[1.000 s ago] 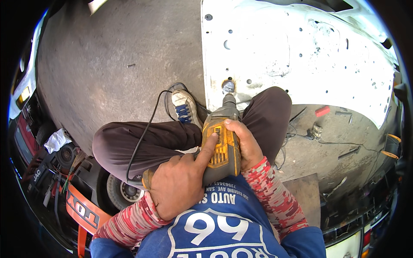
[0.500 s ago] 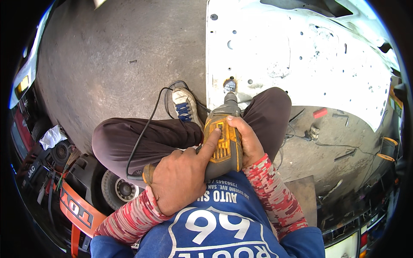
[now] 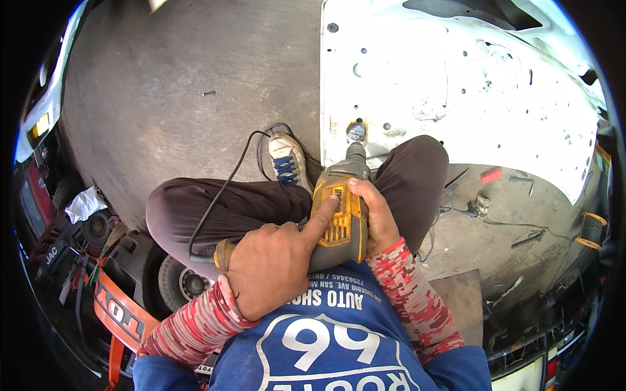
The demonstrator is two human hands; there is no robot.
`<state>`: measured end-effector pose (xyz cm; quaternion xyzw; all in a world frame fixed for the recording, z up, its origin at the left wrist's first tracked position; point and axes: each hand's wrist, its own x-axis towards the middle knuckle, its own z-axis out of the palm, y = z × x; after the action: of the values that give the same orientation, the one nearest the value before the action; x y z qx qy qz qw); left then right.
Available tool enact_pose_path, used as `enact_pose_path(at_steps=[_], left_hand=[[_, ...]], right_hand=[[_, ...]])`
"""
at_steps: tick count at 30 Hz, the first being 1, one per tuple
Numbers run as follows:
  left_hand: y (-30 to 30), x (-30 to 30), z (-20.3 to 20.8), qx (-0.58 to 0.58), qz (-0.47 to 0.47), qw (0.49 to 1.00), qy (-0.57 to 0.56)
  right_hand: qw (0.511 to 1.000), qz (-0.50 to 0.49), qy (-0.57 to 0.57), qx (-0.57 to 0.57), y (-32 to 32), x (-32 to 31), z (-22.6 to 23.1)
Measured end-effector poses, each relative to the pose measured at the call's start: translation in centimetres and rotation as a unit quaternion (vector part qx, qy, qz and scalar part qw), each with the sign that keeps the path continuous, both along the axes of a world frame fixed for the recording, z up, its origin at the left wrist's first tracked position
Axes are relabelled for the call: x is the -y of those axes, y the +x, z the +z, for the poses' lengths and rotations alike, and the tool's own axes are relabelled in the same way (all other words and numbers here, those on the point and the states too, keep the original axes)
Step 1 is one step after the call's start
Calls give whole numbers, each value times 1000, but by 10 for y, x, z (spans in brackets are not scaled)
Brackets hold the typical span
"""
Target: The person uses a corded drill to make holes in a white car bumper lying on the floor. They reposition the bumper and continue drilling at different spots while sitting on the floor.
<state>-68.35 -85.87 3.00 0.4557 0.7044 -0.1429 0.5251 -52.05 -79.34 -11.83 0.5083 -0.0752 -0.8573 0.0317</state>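
A yellow and black corded power drill (image 3: 338,215) points away from me, its chuck (image 3: 355,151) at the near left corner of a white metal vehicle panel (image 3: 404,72). Right at the chuck's tip is a round grey spot (image 3: 355,133) with a brown scorched edge. I cannot tell whether it is bare metal or a disc on the drill. My left hand (image 3: 274,266) is wrapped round the drill's handle, index finger stretched along the yellow body. My right hand (image 3: 378,218) clasps the body's right side, thumb on top. Both forearms wear red patterned sleeves.
The black cord (image 3: 218,202) loops past my shoe (image 3: 287,163). A bolt (image 3: 208,93) lies on the concrete floor. To the right are a red block (image 3: 491,174), loose metal pieces, wires and a spool (image 3: 590,231). Vehicle parts and a wheel (image 3: 186,280) crowd the left.
The view has shifted slightly, so the panel and floor appear a little further right. Both hands keep the same hold on the drill, and its tip stays at the round grey spot.
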Motion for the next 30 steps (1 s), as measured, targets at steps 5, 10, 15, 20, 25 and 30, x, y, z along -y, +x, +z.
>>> enact_pose_path(at_steps=[5,10,15,20,25,30], left_hand=[[0,0,2,-9,-6,1000,19],[3,7,3,-26,-15,997,64],[16,17,0,-99,-44,986,123],[21,22,-6,-137,-77,976,150],[24,23,-8,-154,-96,973,143],[24,23,-11,-136,-102,978,121]], right_hand=[[1000,-2,9,-2,1,1,3],[1000,-5,7,-4,1,4,4],[999,-15,31,1,-4,9,3],[1000,-25,12,-15,-2,4,9],[999,-21,29,-17,0,9,4],[998,-47,38,-2,0,21,-12]])
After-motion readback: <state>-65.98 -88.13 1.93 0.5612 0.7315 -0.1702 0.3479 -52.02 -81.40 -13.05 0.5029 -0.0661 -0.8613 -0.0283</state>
